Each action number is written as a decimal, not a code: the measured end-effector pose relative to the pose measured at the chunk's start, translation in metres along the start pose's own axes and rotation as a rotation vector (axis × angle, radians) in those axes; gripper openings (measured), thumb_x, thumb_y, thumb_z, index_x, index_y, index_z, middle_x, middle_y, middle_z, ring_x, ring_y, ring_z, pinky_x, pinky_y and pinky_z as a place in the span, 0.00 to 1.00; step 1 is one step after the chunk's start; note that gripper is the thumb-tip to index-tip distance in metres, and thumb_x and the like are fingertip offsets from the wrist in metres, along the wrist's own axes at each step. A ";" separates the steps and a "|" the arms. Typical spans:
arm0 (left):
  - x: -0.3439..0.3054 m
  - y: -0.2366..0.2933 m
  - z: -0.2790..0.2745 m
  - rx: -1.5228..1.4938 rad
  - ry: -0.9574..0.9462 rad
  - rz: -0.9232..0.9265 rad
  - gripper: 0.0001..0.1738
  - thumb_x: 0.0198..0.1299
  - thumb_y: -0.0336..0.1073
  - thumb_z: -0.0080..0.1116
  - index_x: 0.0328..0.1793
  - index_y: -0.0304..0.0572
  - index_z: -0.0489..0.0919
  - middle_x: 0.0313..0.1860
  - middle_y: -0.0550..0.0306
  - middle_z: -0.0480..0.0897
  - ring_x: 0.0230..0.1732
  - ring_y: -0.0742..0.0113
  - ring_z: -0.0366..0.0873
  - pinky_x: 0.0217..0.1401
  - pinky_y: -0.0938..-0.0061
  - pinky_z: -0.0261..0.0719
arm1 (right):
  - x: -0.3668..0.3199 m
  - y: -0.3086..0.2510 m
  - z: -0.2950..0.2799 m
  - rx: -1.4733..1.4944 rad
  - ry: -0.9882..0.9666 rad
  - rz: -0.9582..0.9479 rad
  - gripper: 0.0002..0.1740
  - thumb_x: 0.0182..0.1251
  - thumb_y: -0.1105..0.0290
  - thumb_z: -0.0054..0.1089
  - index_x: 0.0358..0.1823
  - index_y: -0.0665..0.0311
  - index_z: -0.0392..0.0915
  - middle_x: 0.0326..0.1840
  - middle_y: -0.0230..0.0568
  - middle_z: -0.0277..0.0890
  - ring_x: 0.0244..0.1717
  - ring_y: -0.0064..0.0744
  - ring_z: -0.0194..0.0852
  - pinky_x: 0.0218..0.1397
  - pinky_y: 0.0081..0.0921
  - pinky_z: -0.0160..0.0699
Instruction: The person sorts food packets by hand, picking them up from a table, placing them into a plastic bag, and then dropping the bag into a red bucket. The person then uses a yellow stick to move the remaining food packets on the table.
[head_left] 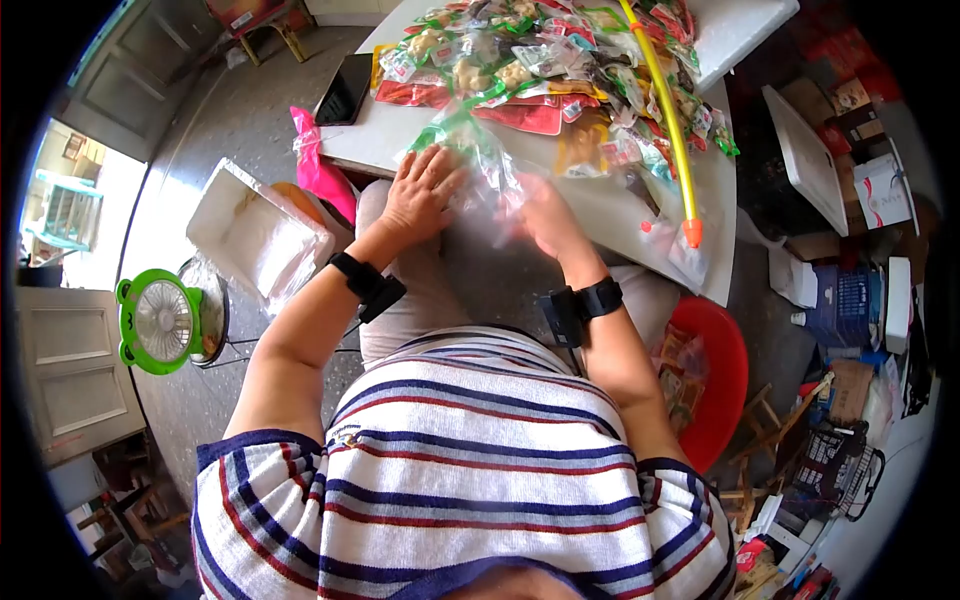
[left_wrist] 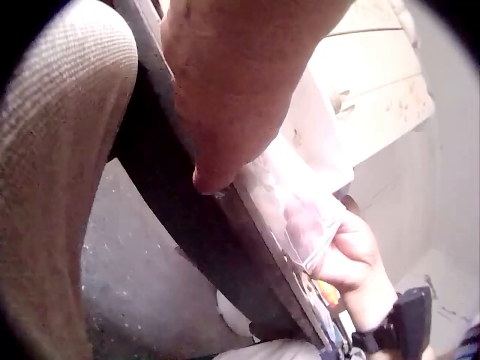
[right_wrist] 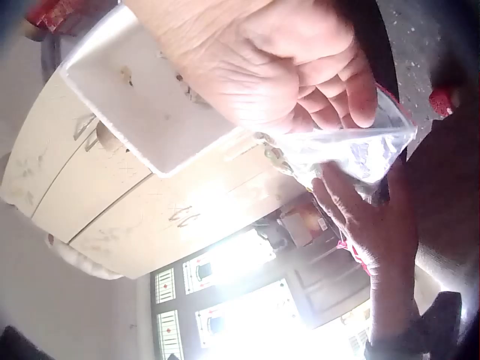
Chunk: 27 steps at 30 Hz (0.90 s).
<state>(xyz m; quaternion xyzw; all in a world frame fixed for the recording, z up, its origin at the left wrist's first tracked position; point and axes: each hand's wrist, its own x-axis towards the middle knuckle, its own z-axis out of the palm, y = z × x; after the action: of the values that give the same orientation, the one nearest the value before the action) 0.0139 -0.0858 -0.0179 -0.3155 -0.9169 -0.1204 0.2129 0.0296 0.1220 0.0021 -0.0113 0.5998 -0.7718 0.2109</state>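
A clear plastic bag with green print [head_left: 487, 165] lies at the near edge of the white table, between the two hands. My left hand [head_left: 424, 195] rests on the bag's left side with its fingers stretched out. My right hand [head_left: 545, 212], blurred in the head view, holds the bag's right side. In the right wrist view its curled fingers [right_wrist: 337, 94] grip the edge of the clear plastic [right_wrist: 360, 150]. The left wrist view shows the right thumb against the same film [left_wrist: 307, 225]. The bag's contents are hard to make out.
A heap of colourful food packets [head_left: 520, 70] covers the table's far part, with a yellow stick [head_left: 665, 110] across it. A black phone [head_left: 345, 90] lies at the left corner. White foam box [head_left: 255, 230] and green fan [head_left: 160, 320] stand left; a red basin [head_left: 725, 380] is right.
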 end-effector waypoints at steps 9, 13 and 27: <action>0.011 -0.005 0.007 0.000 0.172 0.144 0.20 0.33 0.33 0.52 0.39 0.50 0.74 0.44 0.57 0.69 0.50 0.59 0.64 0.53 0.61 0.59 | -0.010 0.001 -0.015 -0.130 0.229 -0.121 0.14 0.56 0.69 0.46 0.43 0.65 0.63 0.31 0.31 0.69 0.27 0.18 0.70 0.24 0.12 0.66; 0.014 -0.008 0.000 -0.029 0.148 0.199 0.18 0.34 0.32 0.51 0.38 0.48 0.73 0.43 0.56 0.69 0.50 0.58 0.64 0.53 0.63 0.60 | -0.012 0.006 -0.016 -0.143 0.270 -0.154 0.13 0.56 0.68 0.46 0.42 0.63 0.64 0.31 0.30 0.69 0.29 0.18 0.70 0.26 0.13 0.66; 0.121 -0.004 -0.106 -0.417 -0.816 -0.036 0.18 0.52 0.45 0.46 0.41 0.38 0.73 0.34 0.46 0.76 0.37 0.58 0.73 0.41 0.70 0.68 | -0.038 -0.062 -0.033 -0.413 0.287 -0.683 0.35 0.46 0.59 0.63 0.51 0.70 0.58 0.46 0.44 0.66 0.49 0.30 0.63 0.51 0.24 0.61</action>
<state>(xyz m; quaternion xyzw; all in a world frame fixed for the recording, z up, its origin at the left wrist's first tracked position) -0.0412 -0.0632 0.1310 -0.3571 -0.8873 -0.1720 -0.2357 0.0354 0.1773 0.0598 -0.1439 0.7269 -0.6546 -0.1495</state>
